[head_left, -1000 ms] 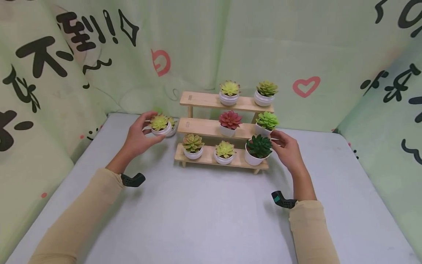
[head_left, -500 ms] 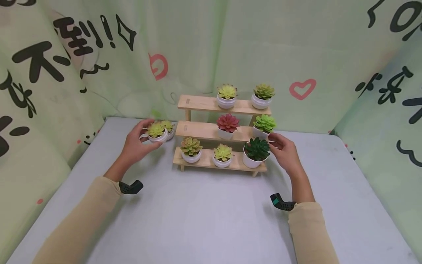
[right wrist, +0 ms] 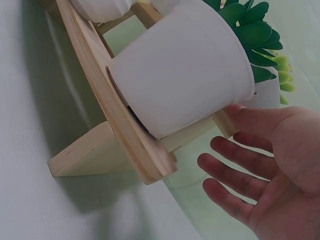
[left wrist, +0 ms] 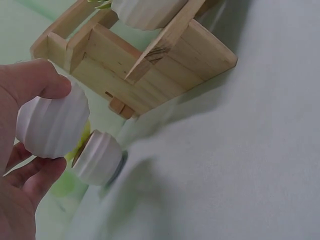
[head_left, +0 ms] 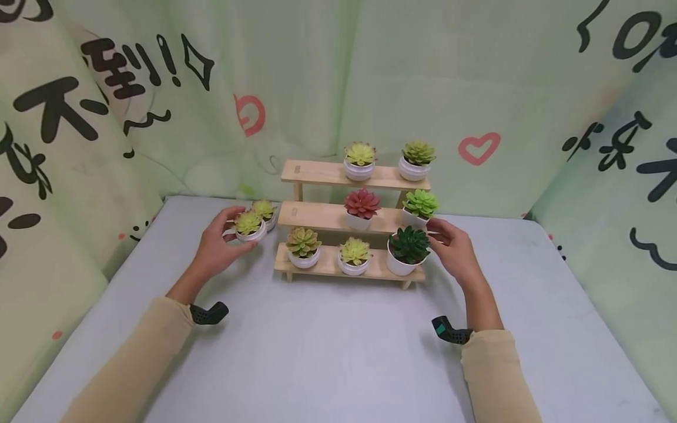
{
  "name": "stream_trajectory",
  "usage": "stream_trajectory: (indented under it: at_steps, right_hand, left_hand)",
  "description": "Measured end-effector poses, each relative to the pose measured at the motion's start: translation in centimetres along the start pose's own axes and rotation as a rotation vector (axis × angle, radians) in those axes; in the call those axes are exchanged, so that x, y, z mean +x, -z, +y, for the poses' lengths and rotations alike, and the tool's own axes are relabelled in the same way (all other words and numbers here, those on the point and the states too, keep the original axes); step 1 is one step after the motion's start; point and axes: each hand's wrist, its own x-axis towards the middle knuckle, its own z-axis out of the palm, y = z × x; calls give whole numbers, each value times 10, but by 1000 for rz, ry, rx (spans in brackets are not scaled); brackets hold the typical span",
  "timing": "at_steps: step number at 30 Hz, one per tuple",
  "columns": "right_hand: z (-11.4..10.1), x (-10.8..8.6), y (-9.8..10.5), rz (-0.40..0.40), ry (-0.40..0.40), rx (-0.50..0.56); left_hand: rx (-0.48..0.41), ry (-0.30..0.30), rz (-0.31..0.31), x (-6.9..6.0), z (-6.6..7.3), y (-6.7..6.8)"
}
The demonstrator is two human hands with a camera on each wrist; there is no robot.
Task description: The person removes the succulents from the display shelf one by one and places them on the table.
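My left hand [head_left: 218,244] holds a small white ribbed pot with a yellow-green succulent [head_left: 250,226], thumb on one side and fingers on the other. The left wrist view shows this pot [left wrist: 52,122] raised off the table. Just behind it, a similar potted succulent [head_left: 265,215] stands on the table. My right hand [head_left: 453,247] is at the right end of the wooden three-tier stand [head_left: 312,216], fingers relaxed. It is beside the dark green succulent [head_left: 409,245] and the bright green succulent [head_left: 421,204]. Whether the thumb touches a pot is unclear.
A red succulent [head_left: 361,204] shares the middle tier. Two potted succulents, one yellow-green [head_left: 360,154] and one green [head_left: 418,153], sit on the top tier. More stand on the bottom tier, including a reddish-edged one [head_left: 303,242]. A printed curtain [head_left: 296,70] surrounds the white table [head_left: 317,352].
The camera view has tilted up a little. My left hand has drawn its potted succulent slightly nearer, away from the one behind. The right hand stays by the stand.
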Motion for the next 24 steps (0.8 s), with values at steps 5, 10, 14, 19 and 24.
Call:
stream_trajectory:
  at_steps: [5, 10, 14, 19, 24]
  right_hand:
    - [0, 1, 0, 1, -3, 4]
    - [1, 1, 0, 0, -3, 4]
    - [0, 2, 0, -1, -8, 7]
    - [0, 2, 0, 3, -2, 11]
    - [2, 2, 0, 9, -4, 4]
  left_hand:
    - [3, 1, -8, -1, -5, -3]
    - [24, -1, -15, -1, -14, -7]
    - [42, -2, -24, -1, -18, -9]
    - [55, 4, -29, 0, -21, -11]
    - [59, 12, -37, 1, -26, -15]
